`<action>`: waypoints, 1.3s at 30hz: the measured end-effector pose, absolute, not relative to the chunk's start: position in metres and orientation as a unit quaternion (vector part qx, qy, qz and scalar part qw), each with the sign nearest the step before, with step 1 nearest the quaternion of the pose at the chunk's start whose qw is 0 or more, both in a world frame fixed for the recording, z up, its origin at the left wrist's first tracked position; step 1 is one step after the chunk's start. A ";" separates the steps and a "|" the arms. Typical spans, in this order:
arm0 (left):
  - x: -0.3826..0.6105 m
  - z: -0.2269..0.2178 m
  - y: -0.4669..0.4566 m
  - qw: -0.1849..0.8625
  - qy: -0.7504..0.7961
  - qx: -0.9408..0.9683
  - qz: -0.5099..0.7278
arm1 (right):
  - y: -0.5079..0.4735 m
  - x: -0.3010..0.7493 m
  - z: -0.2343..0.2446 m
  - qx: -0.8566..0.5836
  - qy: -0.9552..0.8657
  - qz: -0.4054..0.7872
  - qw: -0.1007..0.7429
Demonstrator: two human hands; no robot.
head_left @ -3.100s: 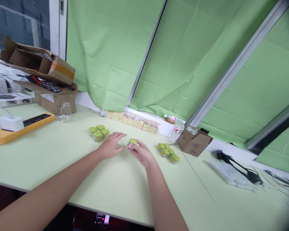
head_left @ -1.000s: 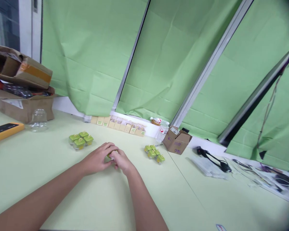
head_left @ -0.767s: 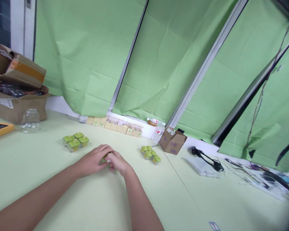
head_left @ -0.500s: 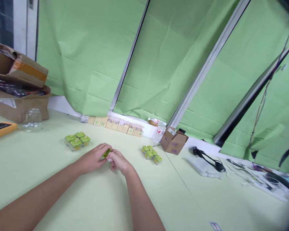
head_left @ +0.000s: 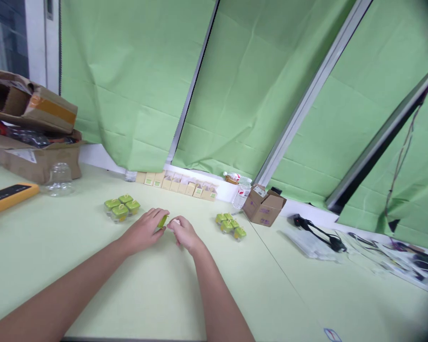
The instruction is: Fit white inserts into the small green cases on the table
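Note:
My left hand (head_left: 146, 231) grips a small green lid (head_left: 163, 221) between thumb and fingers, above the middle of the table. Whether a clear cup is under this lid is hidden by the hand. Just to its right, my right hand (head_left: 185, 234) is closed in a pinch, with a small whitish bit (head_left: 176, 222) at its fingertips, too small to name. Left of my hands stands a cluster of small clear containers with green lids (head_left: 121, 207). A second cluster of green-lidded containers (head_left: 230, 225) stands to the right.
Small tan boxes (head_left: 180, 184) line the back edge by plastic bottles (head_left: 240, 194) and an open carton (head_left: 264, 205). Far left are a clear jar (head_left: 60, 180), stacked cardboard boxes (head_left: 39, 161) and an orange-black device (head_left: 10, 197). Black cables (head_left: 319, 232) lie at right.
My hands have drawn slightly apart, opening a small gap between the green lid in the left and the right fingertips. The whole view has shifted slightly.

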State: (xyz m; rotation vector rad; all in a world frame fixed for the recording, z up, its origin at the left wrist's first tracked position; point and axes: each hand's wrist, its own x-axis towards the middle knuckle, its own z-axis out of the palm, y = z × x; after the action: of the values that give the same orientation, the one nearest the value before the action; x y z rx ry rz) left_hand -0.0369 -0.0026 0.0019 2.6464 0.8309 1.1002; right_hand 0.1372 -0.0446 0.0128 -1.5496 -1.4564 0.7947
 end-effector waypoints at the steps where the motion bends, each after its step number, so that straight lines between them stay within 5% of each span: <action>1: -0.037 0.002 -0.003 0.074 0.279 0.883 0.369 | -0.044 0.139 0.012 -0.639 -0.578 0.287 0.418; 9: -0.037 0.011 -0.009 0.068 0.304 0.873 0.374 | -0.042 0.158 0.017 -0.702 -0.592 0.063 0.391; 16: -0.039 0.013 -0.011 0.092 0.319 0.853 0.402 | -0.047 0.162 0.008 -0.709 -0.650 0.054 0.266; 21: -0.041 0.014 -0.010 0.105 0.310 0.845 0.422 | -0.048 0.154 0.019 -0.651 -0.652 0.022 0.388; 24: -0.041 0.014 -0.007 0.104 0.290 0.853 0.422 | -0.049 0.142 0.029 -0.591 -0.636 0.134 0.477; 30: -0.032 0.017 -0.012 0.130 0.232 0.863 0.429 | -0.050 0.118 0.028 -0.501 -0.620 0.301 0.523; 39: -0.040 0.011 -0.002 0.138 0.309 0.829 0.446 | -0.055 0.117 0.035 -0.562 -0.620 0.187 0.515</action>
State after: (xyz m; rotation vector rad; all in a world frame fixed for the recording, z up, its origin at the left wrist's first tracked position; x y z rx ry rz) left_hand -0.0402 -0.0015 0.0108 2.3963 0.8941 1.2897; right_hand 0.1166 -0.0551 0.0351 -1.3497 -1.4899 0.4482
